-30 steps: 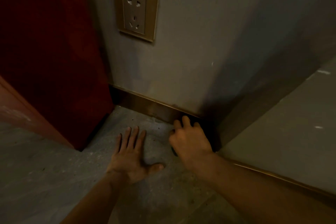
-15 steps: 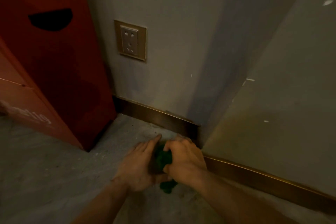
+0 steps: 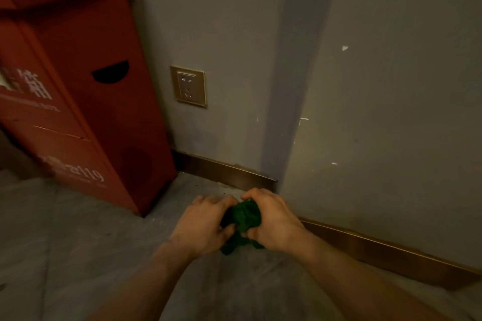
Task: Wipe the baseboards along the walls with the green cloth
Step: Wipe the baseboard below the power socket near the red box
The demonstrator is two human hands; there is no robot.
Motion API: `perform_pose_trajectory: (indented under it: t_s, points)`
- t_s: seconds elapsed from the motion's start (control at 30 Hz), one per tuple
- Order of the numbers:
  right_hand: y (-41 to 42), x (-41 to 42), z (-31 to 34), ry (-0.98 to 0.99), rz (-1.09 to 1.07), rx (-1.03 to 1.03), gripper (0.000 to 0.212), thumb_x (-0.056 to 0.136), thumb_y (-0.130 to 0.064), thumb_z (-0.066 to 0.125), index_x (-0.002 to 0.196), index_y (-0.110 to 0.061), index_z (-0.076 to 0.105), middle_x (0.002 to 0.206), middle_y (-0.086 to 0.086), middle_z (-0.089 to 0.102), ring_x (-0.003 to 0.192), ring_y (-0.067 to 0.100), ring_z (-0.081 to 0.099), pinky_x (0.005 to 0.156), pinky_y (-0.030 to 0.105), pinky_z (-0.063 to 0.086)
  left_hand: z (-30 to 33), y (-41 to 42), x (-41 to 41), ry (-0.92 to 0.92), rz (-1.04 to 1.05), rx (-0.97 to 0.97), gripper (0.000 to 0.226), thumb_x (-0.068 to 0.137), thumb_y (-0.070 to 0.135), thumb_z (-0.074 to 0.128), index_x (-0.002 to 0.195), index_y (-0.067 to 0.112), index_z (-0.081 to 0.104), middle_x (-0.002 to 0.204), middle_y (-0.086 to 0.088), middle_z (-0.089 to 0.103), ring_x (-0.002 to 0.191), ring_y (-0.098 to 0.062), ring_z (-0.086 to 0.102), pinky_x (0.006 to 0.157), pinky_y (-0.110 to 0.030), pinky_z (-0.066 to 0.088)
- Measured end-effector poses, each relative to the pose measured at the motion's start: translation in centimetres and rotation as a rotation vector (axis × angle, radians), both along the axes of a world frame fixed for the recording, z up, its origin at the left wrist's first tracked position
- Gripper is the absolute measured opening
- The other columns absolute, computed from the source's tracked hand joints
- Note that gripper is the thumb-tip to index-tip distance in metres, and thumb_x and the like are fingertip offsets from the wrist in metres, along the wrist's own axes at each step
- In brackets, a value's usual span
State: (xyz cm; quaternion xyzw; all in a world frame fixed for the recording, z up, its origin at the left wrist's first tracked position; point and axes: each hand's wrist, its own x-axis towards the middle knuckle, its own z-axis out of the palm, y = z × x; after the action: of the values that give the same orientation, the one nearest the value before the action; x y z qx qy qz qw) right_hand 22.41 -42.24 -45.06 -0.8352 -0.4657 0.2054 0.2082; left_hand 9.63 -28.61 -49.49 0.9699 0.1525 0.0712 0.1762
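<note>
The green cloth (image 3: 243, 219) is bunched up and held between both hands just above the floor (image 3: 78, 242), near the outer corner where two walls meet. The left hand (image 3: 203, 221) is closed on the cloth's left side, and the right hand (image 3: 271, 219) is clamped over its right and top, so each grip is fastened on the fabric. A loose end is seen hanging below the hands. The bronze baseboard (image 3: 227, 172) is seen just beyond the fingers, apart from the cloth. A red cabinet (image 3: 86, 101) is stood at the left, beside a wall socket (image 3: 188, 86).
</note>
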Motion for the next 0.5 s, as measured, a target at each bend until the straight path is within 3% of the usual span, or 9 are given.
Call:
perform_pose_trajectory:
  t_s: [0.13,0.33,0.5]
  points:
    - [-0.9,-0.4,0.8,-0.079,0.079,0.001,0.068,0.067,-0.025,0.088,0.127,-0.025,0.055,0.117,-0.002,0.048,0.111,0.021,0.051,0.095,0.039,0.050,1.5,-1.2,0.1,-0.003,0.024,0.075,0.026,0.088,0.040,0.063,0.111,0.036,0.053,0.098,0.009,0.061,0.094,-0.014,0.056,0.092,-0.037,0.041]
    - [-2.6,-0.9,1.5,-0.214,0.128,0.000,0.048,0.075,-0.023,0.080,0.115,-0.022,0.054,0.110,0.002,0.050,0.101,0.024,0.056,0.083,0.042,0.054,3.9,-2.9,-0.4,0.004,0.026,0.210,0.027,0.085,0.040,0.066,0.107,0.031,0.054,0.100,0.004,0.066,0.096,-0.022,0.061,0.085,-0.038,0.041]
    - [-3.8,-1.4,2.1,-0.344,0.199,-0.027,0.051,0.076,-0.023,0.079,0.118,-0.023,0.048,0.110,0.003,0.054,0.098,0.024,0.056,0.079,0.041,0.053,4.9,-4.2,-0.8,0.053,0.032,0.257,0.027,0.087,0.041,0.063,0.109,0.030,0.053,0.103,0.003,0.065,0.099,-0.023,0.061,0.087,-0.039,0.043]
